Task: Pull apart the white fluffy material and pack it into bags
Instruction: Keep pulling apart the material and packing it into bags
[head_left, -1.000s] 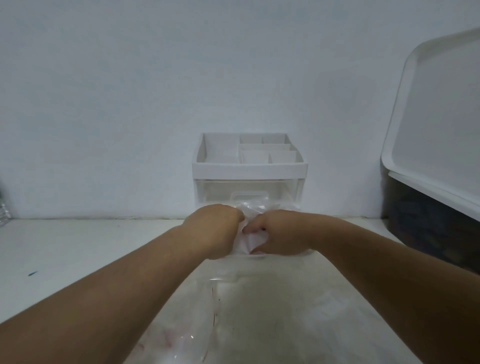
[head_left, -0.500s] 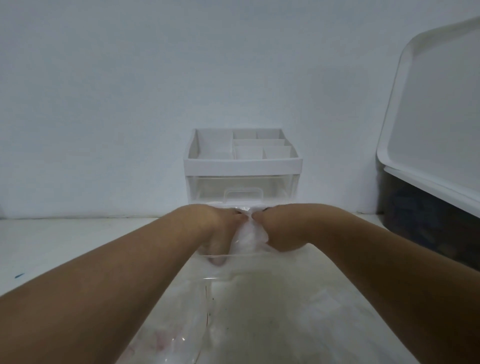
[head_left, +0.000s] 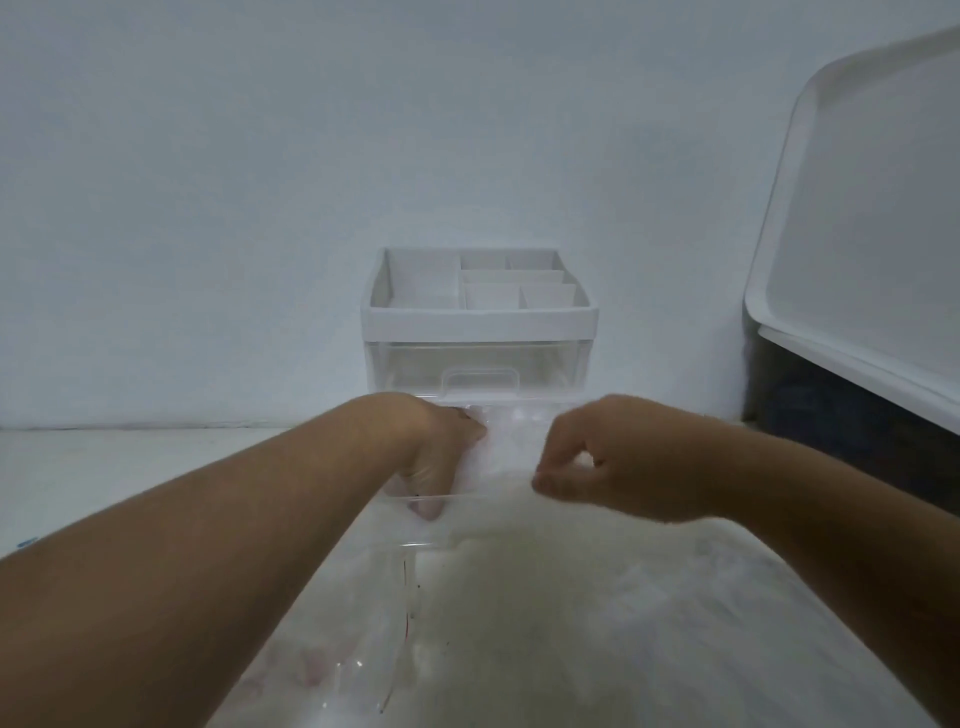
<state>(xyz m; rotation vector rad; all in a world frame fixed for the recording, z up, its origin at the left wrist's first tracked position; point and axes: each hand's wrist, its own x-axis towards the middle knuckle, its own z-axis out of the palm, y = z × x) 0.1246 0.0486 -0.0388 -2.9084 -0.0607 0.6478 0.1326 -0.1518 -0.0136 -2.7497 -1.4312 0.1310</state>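
A clear plastic bag (head_left: 506, 457) with white fluffy material inside sits between my hands, just in front of the drawer unit. My left hand (head_left: 436, 457) grips the bag's left side, fingers pointing down and showing through the plastic. My right hand (head_left: 608, 467) pinches the bag's right edge between thumb and forefinger. A thin clear edge runs taut between the two hands. Below my arms lies a large mass of white fluffy material (head_left: 571, 623) behind clear plastic with red marks; I cannot tell whether that is a bin or a bag.
A white organiser with a clear drawer (head_left: 480, 332) stands against the back wall. At the right, a white lid (head_left: 857, 249) leans above a dark box (head_left: 852, 441). The white tabletop (head_left: 130, 467) stretches to the left.
My hands were pressed together on the crumpled bag; they have now drawn apart, the right hand moving right, and the bag's edge is stretched between them.
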